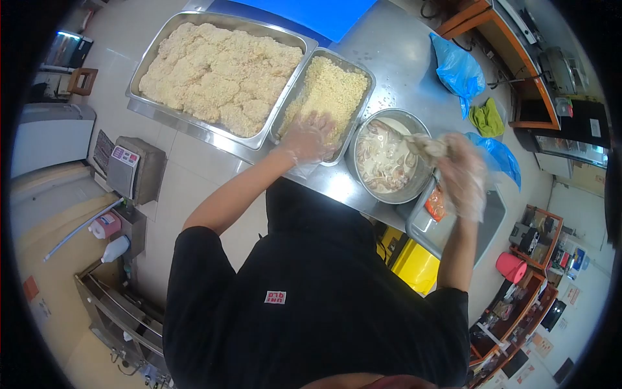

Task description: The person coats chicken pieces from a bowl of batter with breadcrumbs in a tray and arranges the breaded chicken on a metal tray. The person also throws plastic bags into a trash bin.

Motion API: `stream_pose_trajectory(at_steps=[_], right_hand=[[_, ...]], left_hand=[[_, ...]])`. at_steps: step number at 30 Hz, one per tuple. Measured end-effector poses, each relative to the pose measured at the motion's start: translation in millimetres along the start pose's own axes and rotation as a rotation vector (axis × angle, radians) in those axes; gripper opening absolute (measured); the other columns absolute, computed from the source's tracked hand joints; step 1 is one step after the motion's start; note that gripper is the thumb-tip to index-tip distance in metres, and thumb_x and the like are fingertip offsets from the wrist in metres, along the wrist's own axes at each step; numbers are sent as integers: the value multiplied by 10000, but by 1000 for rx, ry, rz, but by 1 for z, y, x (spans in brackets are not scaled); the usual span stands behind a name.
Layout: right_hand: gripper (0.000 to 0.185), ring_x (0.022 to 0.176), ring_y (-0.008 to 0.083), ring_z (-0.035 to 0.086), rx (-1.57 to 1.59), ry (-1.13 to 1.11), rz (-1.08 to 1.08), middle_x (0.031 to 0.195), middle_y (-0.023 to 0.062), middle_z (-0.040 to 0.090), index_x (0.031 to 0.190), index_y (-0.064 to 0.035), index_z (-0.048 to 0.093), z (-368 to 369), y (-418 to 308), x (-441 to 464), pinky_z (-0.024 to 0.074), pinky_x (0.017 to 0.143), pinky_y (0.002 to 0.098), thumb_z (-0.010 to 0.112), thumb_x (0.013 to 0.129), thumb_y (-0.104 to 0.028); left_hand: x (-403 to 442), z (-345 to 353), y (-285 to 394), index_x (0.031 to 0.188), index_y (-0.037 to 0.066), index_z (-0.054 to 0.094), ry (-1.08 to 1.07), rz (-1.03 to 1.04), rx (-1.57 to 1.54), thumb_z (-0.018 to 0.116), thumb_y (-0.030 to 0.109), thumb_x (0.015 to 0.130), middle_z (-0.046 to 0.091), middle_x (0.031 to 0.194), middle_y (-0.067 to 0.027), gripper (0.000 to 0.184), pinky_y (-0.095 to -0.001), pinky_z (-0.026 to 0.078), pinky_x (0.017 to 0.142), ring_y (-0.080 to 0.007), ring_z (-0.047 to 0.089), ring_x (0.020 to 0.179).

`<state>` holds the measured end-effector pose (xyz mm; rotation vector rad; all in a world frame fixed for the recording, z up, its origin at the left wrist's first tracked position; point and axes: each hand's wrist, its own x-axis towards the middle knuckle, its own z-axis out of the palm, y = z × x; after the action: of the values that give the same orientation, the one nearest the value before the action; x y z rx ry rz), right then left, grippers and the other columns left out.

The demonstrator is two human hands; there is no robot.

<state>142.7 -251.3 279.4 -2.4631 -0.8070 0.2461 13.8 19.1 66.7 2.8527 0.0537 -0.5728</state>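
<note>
My left hand (307, 137), in a clear plastic glove, lies with fingers spread on the pale crumbs (334, 84) in a narrow steel pan (368, 98). My right hand (464, 170), gloved too and blurred by motion, grips a batter-coated piece of meat (427, 148) over the right rim of a round steel pot (355, 170). Inside the pot, several meat pieces sit in creamy white batter (387, 165). Left of the crumb pan, a large steel tray (146, 72) is heaped with crumb-coated pieces (220, 74).
Right of the pot stands a grey tub (494, 217) with an orange packet (435, 203). Blue plastic bags (457, 68) and a green cloth (487, 119) lie on the steel table (395, 52). A blue board (311, 16) is at the back, a yellow bin (416, 264) below.
</note>
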Motion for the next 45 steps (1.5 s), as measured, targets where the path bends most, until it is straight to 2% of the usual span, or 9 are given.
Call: stream_pose_trajectory(at_steps=[2, 6, 16, 28, 31, 35, 37, 41, 45], right_hand=[[266, 908, 417, 668, -136, -22, -100, 976, 235, 674, 1078, -9, 655, 31, 16, 12, 516, 818, 474, 702, 834, -106], [329, 986, 440, 656, -85, -83, 61, 1026, 269, 671, 1123, -7, 649, 43, 25, 13, 507, 866, 486, 690, 817, -120], [326, 930, 434, 659, -78, -125, -35, 1003, 251, 669, 1124, -14, 648, 23, 8, 19, 516, 813, 468, 684, 811, -98], [280, 878, 398, 674, -59, 37, -381, 950, 208, 692, 1048, -17, 684, 23, -64, 110, 529, 803, 455, 764, 848, -197], [258, 873, 399, 673, 98, -95, -270, 951, 223, 690, 996, -1, 679, 66, -69, 117, 529, 803, 451, 755, 857, -204], [249, 909, 412, 674, -87, -364, -440, 978, 239, 692, 940, 1, 673, 140, -28, 107, 532, 828, 476, 747, 828, -209], [251, 941, 408, 676, -60, -266, -416, 999, 239, 699, 977, -6, 693, 137, -19, 93, 531, 854, 477, 733, 819, -196], [321, 964, 348, 698, 57, -160, -248, 1050, 211, 721, 1129, -40, 726, 113, 5, 64, 538, 894, 414, 728, 847, -194], [370, 1023, 388, 688, 176, -222, -19, 1081, 234, 718, 1159, -28, 719, 99, 31, 44, 531, 918, 437, 694, 819, -173]], left_hand=[[-4, 3, 2, 1642, 117, 225, 4, -21, -59, 353, 589, 1048, 204, 1707, -144, 769, -546, 146, 1262, -381, 191, 1567], [-9, 15, -10, 1629, 94, 260, 192, -120, -125, 429, 559, 1033, 232, 1694, -167, 775, -544, 155, 1260, -400, 206, 1558], [-14, 34, -18, 1598, -51, 226, 361, -224, -265, 577, 600, 937, 231, 1658, -280, 991, -483, 148, 1275, -399, 183, 1561], [-18, 23, -12, 1588, -108, 154, 385, -304, -363, 719, 701, 794, 160, 1660, -320, 1266, -442, 130, 1289, -420, 133, 1567], [-11, 32, -13, 1591, -115, 118, 329, -334, -340, 690, 743, 776, 146, 1678, -288, 1315, -438, 79, 1296, -406, 97, 1578], [-11, 21, -8, 1600, -94, 116, 331, -369, -380, 738, 711, 750, 155, 1681, -276, 1326, -451, 139, 1288, -412, 126, 1572], [-8, 16, 0, 1610, -69, 125, 331, -432, -386, 754, 695, 744, 184, 1675, -272, 1314, -453, 175, 1280, -411, 150, 1567], [-1, 7, 16, 1537, -31, 341, 228, -490, -300, 783, 611, 763, 364, 1587, -252, 1099, -458, 384, 1157, -393, 358, 1474], [30, 51, -2, 1424, 2, 501, 225, -490, -333, 753, 520, 832, 569, 1388, -233, 826, -433, 521, 1014, -345, 597, 1254]])
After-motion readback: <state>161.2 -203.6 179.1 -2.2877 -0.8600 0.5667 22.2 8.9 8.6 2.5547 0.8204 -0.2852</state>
